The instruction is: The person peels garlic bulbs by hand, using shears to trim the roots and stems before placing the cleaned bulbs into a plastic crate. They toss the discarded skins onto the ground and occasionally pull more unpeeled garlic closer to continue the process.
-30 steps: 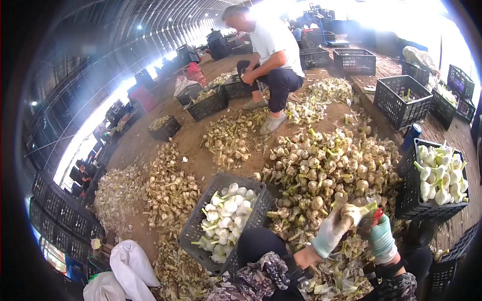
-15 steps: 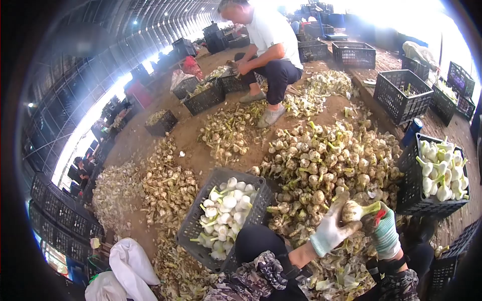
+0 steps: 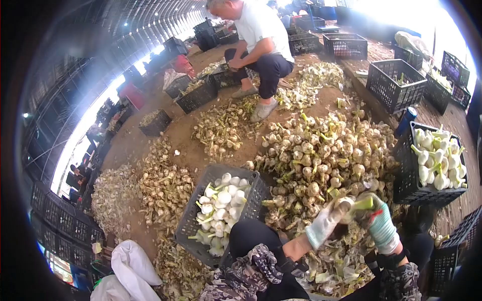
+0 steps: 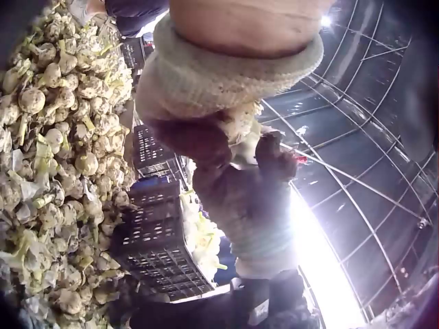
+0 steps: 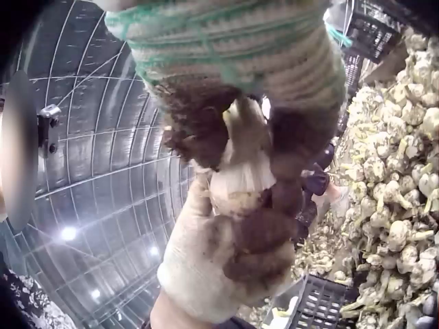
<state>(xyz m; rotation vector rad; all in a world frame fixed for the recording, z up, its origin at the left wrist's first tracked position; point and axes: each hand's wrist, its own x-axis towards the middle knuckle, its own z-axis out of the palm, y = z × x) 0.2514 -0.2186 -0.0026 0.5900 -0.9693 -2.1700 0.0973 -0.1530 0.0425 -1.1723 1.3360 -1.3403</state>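
In the head view my left hand [image 3: 324,223], in a soiled white glove, grips a garlic bulb by its round end. The bulb's thick green stem [image 3: 364,203] points toward my right hand [image 3: 384,226], which wears a white and green glove. Close up in the right wrist view, the right hand's dark-stained fingers pinch the neck and loose pale skin of the garlic bulb [image 5: 240,195]. Something small and red [image 3: 375,215] shows at the right fingers; its kind I cannot tell. Below and beyond the hands spreads a heap of unpeeled garlic [image 3: 321,155].
A black crate [image 3: 257,193] of white peeled garlic stands by my knee, another crate [image 3: 416,193] of it at the right. Behind that is a blue can [image 3: 406,120]. A person [image 3: 261,45] sits beyond the heap among crates. White sacks [image 3: 133,266] lie front left.
The head view has tilted, so the scene sits slightly higher and further left. My left fingers now cover more of the garlic bulb, and the stem is blurred between both hands.
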